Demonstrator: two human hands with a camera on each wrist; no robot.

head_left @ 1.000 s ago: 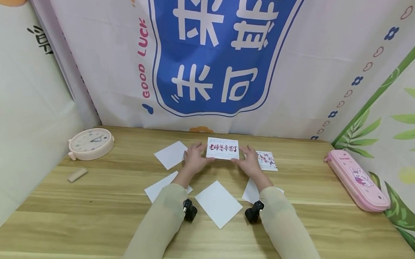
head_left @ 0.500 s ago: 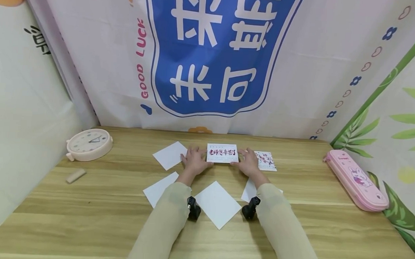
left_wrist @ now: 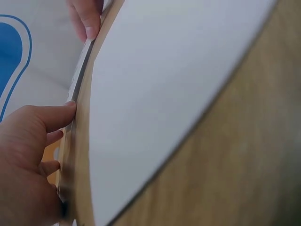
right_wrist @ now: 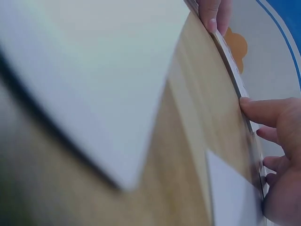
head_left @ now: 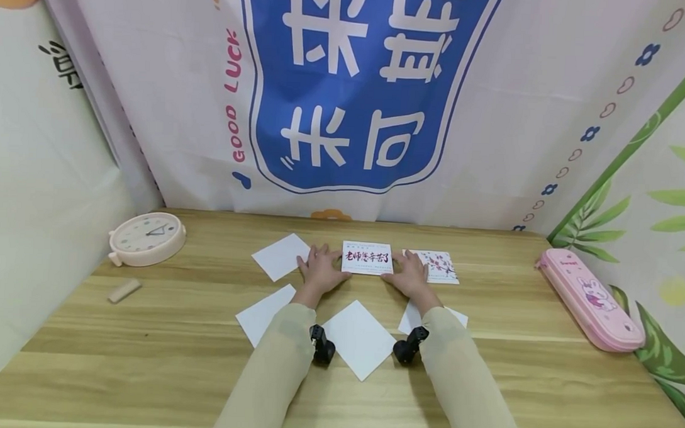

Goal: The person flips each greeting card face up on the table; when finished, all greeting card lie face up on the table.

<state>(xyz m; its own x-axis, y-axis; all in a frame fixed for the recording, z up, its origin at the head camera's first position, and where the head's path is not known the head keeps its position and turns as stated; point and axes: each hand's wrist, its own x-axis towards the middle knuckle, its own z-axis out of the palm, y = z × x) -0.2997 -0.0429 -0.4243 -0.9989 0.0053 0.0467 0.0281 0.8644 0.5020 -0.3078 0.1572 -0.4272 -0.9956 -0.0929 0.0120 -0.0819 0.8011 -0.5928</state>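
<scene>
A white greeting card (head_left: 367, 259) with red brush-style Chinese characters lies low over the far middle of the wooden table. My left hand (head_left: 320, 271) holds its left side, thumb at the near corner. On the opposite side, my right hand (head_left: 409, 276) grips it the same way and overlaps a card with red blossoms (head_left: 446, 268). Seen edge-on in the left wrist view, the greeting card shows as a thin strip, with the left thumb pressed to it. In the right wrist view the right thumb touches the same near edge, other fingers bent behind.
Blank white cards lie around: a diamond-set one (head_left: 361, 340) between the forearms, two at left (head_left: 281, 256), one partly under the right wrist (head_left: 455, 317). A round clock (head_left: 149, 239) and small beige block (head_left: 125, 290) sit left. A pink pencil case (head_left: 591, 298) lies right.
Both hands have brought the greeting card down and slightly nearer, from tilted up to lying flatter by the table. The right hand now covers part of the blossom card.
</scene>
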